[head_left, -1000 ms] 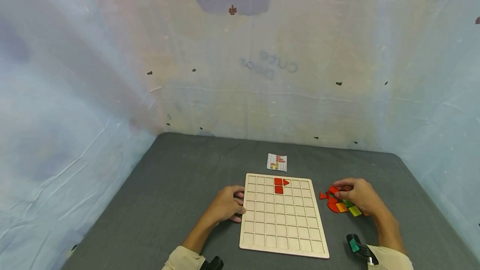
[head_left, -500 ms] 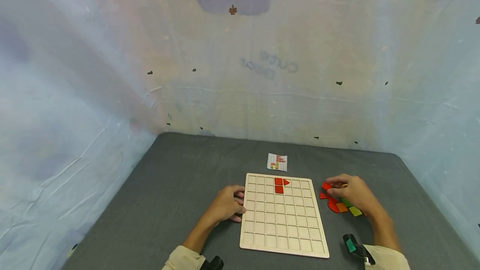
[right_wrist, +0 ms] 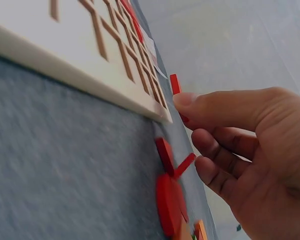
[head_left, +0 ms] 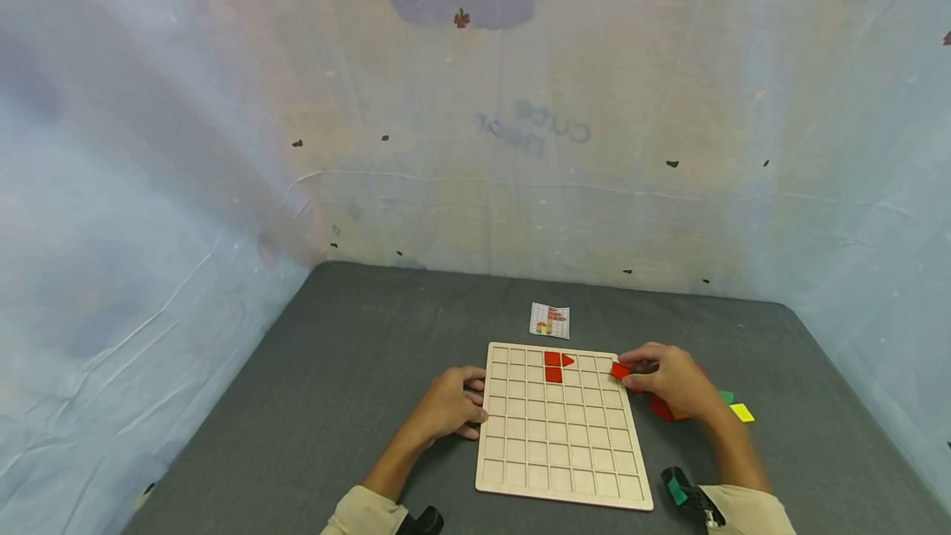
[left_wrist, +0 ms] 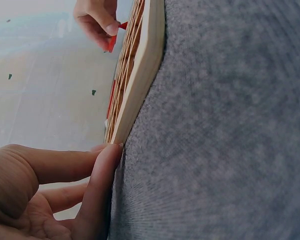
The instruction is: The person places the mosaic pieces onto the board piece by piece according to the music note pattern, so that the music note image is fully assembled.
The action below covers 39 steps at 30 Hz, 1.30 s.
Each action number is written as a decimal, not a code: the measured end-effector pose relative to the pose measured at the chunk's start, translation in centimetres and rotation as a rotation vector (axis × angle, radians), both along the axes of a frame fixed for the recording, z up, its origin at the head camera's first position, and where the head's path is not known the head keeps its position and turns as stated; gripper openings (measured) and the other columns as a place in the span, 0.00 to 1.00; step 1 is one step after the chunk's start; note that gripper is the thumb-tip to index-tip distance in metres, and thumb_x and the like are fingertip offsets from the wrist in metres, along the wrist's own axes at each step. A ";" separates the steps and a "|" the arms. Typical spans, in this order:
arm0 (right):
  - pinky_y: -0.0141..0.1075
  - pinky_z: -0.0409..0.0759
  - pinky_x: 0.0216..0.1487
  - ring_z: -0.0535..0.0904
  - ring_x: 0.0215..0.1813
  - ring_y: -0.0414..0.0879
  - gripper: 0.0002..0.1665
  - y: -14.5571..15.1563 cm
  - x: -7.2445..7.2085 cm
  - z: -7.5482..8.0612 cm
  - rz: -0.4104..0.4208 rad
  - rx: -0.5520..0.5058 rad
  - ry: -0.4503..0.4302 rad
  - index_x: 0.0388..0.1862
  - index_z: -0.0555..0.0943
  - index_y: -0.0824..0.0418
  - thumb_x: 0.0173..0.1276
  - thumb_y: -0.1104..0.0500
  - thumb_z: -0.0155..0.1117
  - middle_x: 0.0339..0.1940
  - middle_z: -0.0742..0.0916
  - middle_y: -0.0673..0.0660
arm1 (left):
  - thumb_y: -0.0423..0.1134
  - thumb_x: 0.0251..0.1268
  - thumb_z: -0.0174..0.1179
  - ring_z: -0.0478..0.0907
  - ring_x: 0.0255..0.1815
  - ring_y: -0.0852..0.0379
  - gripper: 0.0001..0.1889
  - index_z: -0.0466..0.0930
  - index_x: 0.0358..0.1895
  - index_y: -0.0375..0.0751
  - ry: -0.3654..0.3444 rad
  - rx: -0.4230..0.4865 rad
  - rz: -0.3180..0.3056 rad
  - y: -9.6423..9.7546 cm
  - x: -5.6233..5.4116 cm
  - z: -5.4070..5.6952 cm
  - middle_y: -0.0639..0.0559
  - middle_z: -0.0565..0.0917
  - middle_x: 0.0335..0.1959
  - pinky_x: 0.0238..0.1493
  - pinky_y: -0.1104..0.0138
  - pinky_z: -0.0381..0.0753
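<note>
A pale wooden grid board [head_left: 565, 436] lies on the grey surface. Two red squares [head_left: 553, 375] and a red triangle [head_left: 568, 360] sit in its upper cells. My right hand [head_left: 672, 380] pinches a red square tile [head_left: 620, 370] between thumb and fingers, over the board's upper right edge. In the right wrist view that tile [right_wrist: 175, 84] shows edge-on at the thumb tip. At the board's left edge, my left hand [head_left: 446, 407] holds the rim with thumb and finger, which meet at the wood [left_wrist: 135, 85] in the left wrist view.
Right of the board is a pile of loose tiles, partly hidden by the right hand: red pieces [head_left: 661, 408], a green one [head_left: 726, 396] and a yellow one [head_left: 741, 413]. A printed pattern card [head_left: 550, 321] lies beyond the board. A pale curtain [head_left: 475, 188] surrounds the table.
My right hand has lifted the red square from the pile and carried it left to the board's edge. The green and yellow tiles have shifted right. My left hand stays put.
</note>
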State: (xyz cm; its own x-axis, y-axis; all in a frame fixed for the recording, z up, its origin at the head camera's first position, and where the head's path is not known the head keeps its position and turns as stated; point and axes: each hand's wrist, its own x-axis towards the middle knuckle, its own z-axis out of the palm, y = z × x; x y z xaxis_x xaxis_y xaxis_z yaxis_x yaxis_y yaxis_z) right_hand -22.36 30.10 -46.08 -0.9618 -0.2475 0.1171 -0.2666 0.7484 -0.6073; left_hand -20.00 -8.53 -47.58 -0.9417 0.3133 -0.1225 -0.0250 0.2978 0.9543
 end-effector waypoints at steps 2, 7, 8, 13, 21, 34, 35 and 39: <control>0.39 0.84 0.46 0.82 0.45 0.45 0.18 -0.5 -0.1 0.0 0.006 -0.006 -0.006 0.52 0.91 0.60 0.65 0.57 0.80 0.45 0.88 0.52 | 0.17 0.54 0.70 0.84 0.45 0.49 0.36 0.74 0.71 0.26 -0.002 -0.002 0.002 0.0 0.0 0.0 0.37 0.79 0.54 0.27 0.59 0.92; 0.39 0.83 0.46 0.81 0.46 0.46 0.18 -1.5 -0.1 0.2 0.019 -0.006 -0.025 0.53 0.91 0.60 0.65 0.57 0.79 0.45 0.88 0.52 | 0.17 0.54 0.69 0.84 0.45 0.49 0.36 0.74 0.71 0.26 -0.005 -0.001 0.005 0.1 0.0 0.0 0.38 0.79 0.54 0.27 0.59 0.92; 0.38 0.83 0.46 0.81 0.46 0.46 0.18 -1.7 -0.1 0.2 0.022 -0.005 -0.025 0.53 0.91 0.60 0.65 0.57 0.79 0.45 0.88 0.52 | 0.17 0.54 0.69 0.84 0.45 0.49 0.36 0.74 0.71 0.26 -0.005 0.000 0.005 0.1 0.0 0.0 0.38 0.79 0.54 0.27 0.59 0.92; 0.35 0.83 0.45 0.80 0.44 0.45 0.17 -2.6 -0.2 0.3 0.042 -0.011 -0.022 0.52 0.91 0.60 0.66 0.59 0.79 0.43 0.87 0.51 | 0.17 0.54 0.69 0.84 0.45 0.49 0.37 0.73 0.71 0.26 -0.005 0.004 0.000 0.0 -0.1 0.0 0.37 0.79 0.54 0.27 0.59 0.92; 0.33 0.83 0.42 0.80 0.42 0.44 0.15 -3.9 -0.3 0.3 0.054 -0.033 -0.026 0.52 0.91 0.61 0.66 0.62 0.78 0.41 0.86 0.50 | 0.17 0.54 0.70 0.84 0.46 0.49 0.37 0.73 0.72 0.26 -0.010 0.005 0.002 0.0 0.0 0.1 0.37 0.78 0.55 0.28 0.58 0.92; 0.33 0.85 0.44 0.81 0.42 0.42 0.15 -5.6 -0.5 0.0 0.078 -0.011 -0.043 0.52 0.90 0.61 0.66 0.65 0.77 0.43 0.87 0.50 | 0.17 0.54 0.70 0.84 0.46 0.49 0.37 0.73 0.71 0.26 -0.007 0.010 0.004 0.0 -0.1 0.0 0.37 0.78 0.55 0.27 0.58 0.92; 0.34 0.85 0.44 0.81 0.42 0.42 0.15 -5.7 -0.5 0.0 0.078 -0.008 -0.046 0.52 0.90 0.61 0.66 0.65 0.77 0.43 0.87 0.50 | 0.17 0.54 0.70 0.84 0.46 0.49 0.37 0.73 0.72 0.26 -0.007 0.010 0.003 0.0 -0.1 0.0 0.37 0.78 0.55 0.27 0.58 0.92; 0.37 0.85 0.45 0.81 0.42 0.43 0.15 -6.0 -0.4 -0.1 0.074 -0.002 -0.061 0.52 0.90 0.62 0.66 0.66 0.77 0.42 0.87 0.51 | 0.17 0.54 0.70 0.83 0.46 0.49 0.37 0.73 0.72 0.26 -0.008 0.010 0.001 0.0 0.0 0.0 0.37 0.78 0.55 0.27 0.58 0.92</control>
State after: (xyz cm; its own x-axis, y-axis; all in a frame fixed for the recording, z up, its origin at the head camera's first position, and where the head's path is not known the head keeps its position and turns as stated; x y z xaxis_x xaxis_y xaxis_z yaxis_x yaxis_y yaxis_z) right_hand -22.81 24.09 -46.22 -0.9462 -0.3180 0.0598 -0.2839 0.7271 -0.6251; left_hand -20.02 -8.52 -47.61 -0.9411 0.3137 -0.1264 -0.0326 0.2877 0.9572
